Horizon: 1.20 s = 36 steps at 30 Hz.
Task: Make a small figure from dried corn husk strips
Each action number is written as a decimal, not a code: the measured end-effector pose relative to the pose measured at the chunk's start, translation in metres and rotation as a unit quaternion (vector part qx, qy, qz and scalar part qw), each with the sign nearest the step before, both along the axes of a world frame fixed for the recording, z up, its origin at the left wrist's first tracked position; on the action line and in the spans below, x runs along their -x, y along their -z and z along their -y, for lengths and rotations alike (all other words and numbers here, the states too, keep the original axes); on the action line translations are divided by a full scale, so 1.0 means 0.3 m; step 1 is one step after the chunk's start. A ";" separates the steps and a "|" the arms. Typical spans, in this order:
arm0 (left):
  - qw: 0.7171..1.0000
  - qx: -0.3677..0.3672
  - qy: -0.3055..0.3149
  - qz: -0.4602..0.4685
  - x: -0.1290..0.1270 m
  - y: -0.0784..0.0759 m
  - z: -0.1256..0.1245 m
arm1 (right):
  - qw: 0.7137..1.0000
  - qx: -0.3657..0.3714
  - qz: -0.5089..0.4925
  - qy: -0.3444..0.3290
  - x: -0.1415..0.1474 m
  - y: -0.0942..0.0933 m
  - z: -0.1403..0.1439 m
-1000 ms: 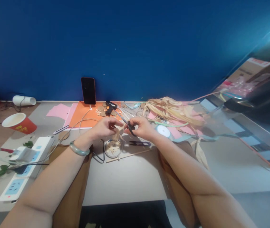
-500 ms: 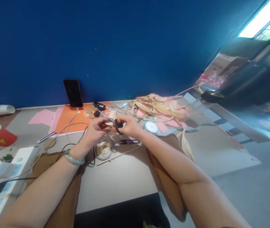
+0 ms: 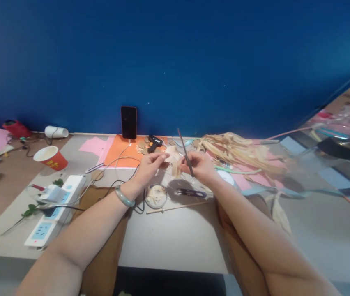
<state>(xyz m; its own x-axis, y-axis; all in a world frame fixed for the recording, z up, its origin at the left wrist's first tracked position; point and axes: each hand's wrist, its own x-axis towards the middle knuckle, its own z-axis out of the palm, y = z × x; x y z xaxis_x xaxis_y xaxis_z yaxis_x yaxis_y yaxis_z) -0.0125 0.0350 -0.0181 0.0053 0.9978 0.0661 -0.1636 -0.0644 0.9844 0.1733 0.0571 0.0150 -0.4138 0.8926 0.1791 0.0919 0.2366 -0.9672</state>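
Left hand (image 3: 150, 167) pinches pale strip (image 3: 173, 153), right hand (image 3: 202, 167) has fingers curled round likely scissors (image 3: 186, 154); blade slip could tear strip.

Prob. a craft wkshp (snips (image 3: 187, 192), glue gun (image 3: 155, 142), paper (image 3: 113, 149) on tbl (image 3: 169, 242)).

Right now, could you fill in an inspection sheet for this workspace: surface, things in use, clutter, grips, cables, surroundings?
Surface: grey table, with an orange sheet toward the back.
Things in use: pale strip between the hands; round dish with pale scraps nearer the body.
Clutter: heap of dried strips, red cup, purple snips, thin stick.
Grips: left hand appears to pinch the pale strip; right hand holds a dark slender tool.
Cables: pale cable crosses the orange sheet; power strip has plugs in it.
Surroundings: blue wall, phone upright before it.
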 end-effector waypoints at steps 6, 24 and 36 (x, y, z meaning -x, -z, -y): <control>0.997 0.022 0.000 0.067 0.002 -0.028 0.007 | 0.993 0.043 -0.096 0.050 0.002 0.007 -0.012; 0.997 0.015 0.075 0.007 -0.053 -0.018 0.043 | 0.991 0.013 -0.112 0.073 0.023 0.033 -0.009; 0.993 0.043 0.105 0.019 -0.062 -0.026 0.059 | 0.988 -0.036 -0.059 0.140 0.023 0.039 -0.020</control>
<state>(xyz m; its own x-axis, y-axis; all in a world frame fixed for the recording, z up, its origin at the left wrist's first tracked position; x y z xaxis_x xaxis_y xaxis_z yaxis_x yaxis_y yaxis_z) 0.0062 0.0175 -0.0105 0.2132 0.9769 -0.0154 -0.2014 0.0593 0.9777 0.1665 0.0630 0.0033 -0.1242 0.9523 0.2786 0.0504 0.2865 -0.9568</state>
